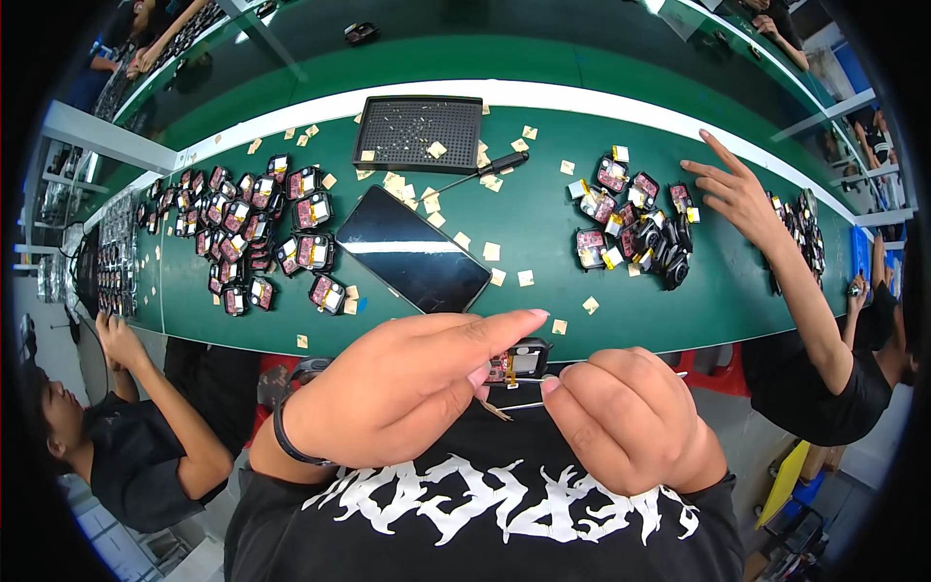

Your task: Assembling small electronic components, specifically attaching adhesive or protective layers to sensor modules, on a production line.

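Close in front of my chest, my left hand [393, 383] grips a small black-cased device [529, 359] with a red circuit board and a thin yellow flex strip showing. Its fingers and palm cover much of the case. My right hand [626, 417] is closed on thin metal tweezers [529, 379], whose one tip reaches to the board's lower edge. The other prong runs lower, near a small tan slip [497, 412] beneath the device. Just beyond my hands, a glossy black tablet-like slab [415, 254] lies on the green mat.
Many similar opened devices [233, 218] pile up at the left, with another cluster [635, 209] at the right. A black perforated tray [373, 160] and a screwdriver [506, 162] lie at the back. Tan paper squares [492, 251] are scattered around. A co-worker's hand [737, 189] reaches over the right side.
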Demonstrator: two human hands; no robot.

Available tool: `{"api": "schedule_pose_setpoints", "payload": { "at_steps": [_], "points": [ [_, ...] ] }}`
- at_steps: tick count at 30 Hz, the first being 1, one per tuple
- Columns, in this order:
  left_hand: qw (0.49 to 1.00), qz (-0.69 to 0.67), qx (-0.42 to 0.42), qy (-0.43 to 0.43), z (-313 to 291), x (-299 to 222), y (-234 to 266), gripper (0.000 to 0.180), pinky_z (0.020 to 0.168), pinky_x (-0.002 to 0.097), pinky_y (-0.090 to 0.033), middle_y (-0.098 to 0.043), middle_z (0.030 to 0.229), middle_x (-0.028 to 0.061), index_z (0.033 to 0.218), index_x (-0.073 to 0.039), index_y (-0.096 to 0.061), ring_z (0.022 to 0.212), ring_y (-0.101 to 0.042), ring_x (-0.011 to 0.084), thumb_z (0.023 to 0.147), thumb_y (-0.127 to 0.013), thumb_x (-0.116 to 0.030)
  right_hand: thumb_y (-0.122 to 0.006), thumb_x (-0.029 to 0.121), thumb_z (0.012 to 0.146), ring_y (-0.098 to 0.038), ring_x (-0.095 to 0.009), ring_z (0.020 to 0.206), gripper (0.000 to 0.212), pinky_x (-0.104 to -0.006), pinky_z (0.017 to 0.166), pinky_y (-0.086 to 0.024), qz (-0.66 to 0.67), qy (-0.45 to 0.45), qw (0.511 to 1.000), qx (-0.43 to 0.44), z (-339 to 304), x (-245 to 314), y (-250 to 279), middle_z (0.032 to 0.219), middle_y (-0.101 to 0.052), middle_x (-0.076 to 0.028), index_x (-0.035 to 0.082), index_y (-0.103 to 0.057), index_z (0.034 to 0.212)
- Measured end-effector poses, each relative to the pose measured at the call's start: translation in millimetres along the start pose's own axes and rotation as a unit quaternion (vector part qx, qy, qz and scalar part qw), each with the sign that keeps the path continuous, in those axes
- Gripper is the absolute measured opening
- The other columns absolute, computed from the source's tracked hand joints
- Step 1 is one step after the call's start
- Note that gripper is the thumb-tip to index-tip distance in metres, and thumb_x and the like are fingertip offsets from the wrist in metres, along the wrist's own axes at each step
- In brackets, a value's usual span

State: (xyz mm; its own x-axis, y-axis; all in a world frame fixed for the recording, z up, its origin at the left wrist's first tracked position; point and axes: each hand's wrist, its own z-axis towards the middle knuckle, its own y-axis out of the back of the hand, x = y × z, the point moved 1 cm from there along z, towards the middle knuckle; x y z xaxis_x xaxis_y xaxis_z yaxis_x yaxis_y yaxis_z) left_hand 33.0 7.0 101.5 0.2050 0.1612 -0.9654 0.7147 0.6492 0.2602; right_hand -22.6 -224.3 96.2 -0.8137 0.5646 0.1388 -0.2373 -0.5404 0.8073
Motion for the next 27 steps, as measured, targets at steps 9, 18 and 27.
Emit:
{"api": "schedule_pose_setpoints", "payload": {
  "at_steps": [9,18,27],
  "points": [
    [1.000,-0.010,0.005,0.013,-7.4,-0.3,-5.8,0.052,0.079,0.0304,-0.054,-0.063,0.097,0.0115,0.147,0.000,-0.053,0.083,-0.063,0.0206,0.096,-0.051,0.010,-0.071,0.003,0.075,-0.061,-0.022,0.076,0.017,-0.0303,0.057,-0.046,-0.036,-0.001,0.999,0.035,4.9,10.7,8.8,0.087,-0.061,-0.012,-0.006,-0.069,0.089],
    [1.000,-0.008,0.018,-0.020,-12.2,3.8,-7.6,0.061,0.078,0.0368,-0.054,-0.061,0.096,0.0132,0.151,-0.005,-0.048,0.085,-0.064,0.0267,0.092,-0.049,0.010,-0.072,0.004,0.076,-0.063,-0.022,0.077,0.018,-0.0309,0.059,-0.049,-0.007,0.008,0.999,0.030,-2.1,15.2,11.9,0.090,-0.061,-0.012,-0.005,-0.069,0.091],
    [0.999,-0.034,-0.036,-0.007,-21.0,20.2,-6.2,0.044,0.072,0.0296,-0.051,-0.065,0.096,0.0095,0.143,0.002,-0.056,0.077,-0.062,0.0160,0.099,-0.056,0.001,-0.069,0.010,0.073,-0.062,-0.024,0.084,0.027,-0.0324,0.066,-0.050,-0.044,-0.012,0.995,0.090,7.2,16.2,2.9,0.096,-0.062,-0.010,-0.001,-0.068,0.098]
  ]
}}
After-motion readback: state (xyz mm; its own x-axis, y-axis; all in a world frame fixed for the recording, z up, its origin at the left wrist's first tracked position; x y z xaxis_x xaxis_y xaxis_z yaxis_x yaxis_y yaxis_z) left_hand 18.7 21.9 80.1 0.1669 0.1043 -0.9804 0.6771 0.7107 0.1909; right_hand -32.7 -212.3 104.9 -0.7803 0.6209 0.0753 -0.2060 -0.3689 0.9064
